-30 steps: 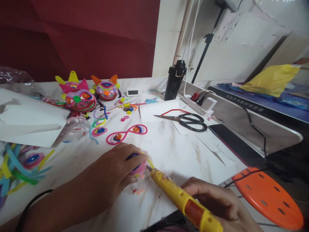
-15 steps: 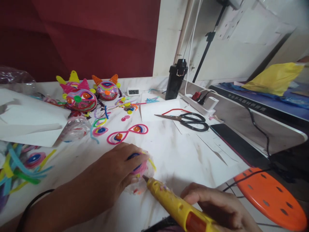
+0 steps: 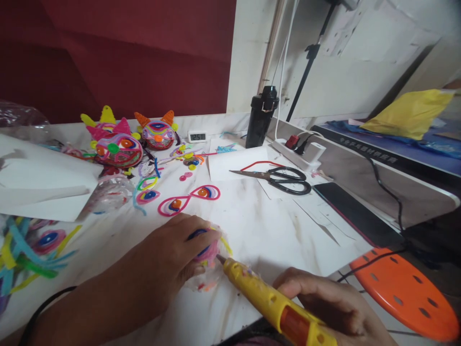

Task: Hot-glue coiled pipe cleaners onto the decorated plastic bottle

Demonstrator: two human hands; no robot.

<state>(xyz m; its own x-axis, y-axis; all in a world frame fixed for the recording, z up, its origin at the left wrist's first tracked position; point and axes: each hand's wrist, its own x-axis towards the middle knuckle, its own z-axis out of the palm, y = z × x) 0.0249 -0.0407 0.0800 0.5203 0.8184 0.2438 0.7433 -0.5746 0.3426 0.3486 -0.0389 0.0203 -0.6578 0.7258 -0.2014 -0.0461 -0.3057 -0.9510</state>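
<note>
My left hand (image 3: pixel 187 247) is closed over a clear plastic ball (image 3: pixel 211 281) with pink, blue and yellow pipe-cleaner pieces on it, holding it against the white table. Its far side is partly hidden by my fingers. A yellow glue gun (image 3: pixel 262 298) is in my right hand (image 3: pixel 324 298), the fingers wrapped round its body at the lower right. The dark nozzle points at the pink part of the ball, touching it or very near; I cannot tell which. Just beyond my left hand lies a pink figure-eight pipe-cleaner piece (image 3: pixel 187 199) with two orange eyes.
Black-handled scissors (image 3: pixel 288 180) lie on white paper. Decorated balls with ears (image 3: pixel 118 146) stand at the back left, near a small clock (image 3: pixel 197 136). A black bottle (image 3: pixel 260 120) and power strip (image 3: pixel 291 151) are behind. Pipe cleaners (image 3: pixel 29 254) lie left; an orange stool (image 3: pixel 403 293) is right.
The glue gun's nozzle has shifted slightly right and up along the ball. My left hand stays on the ball. The whole view has moved a little.
</note>
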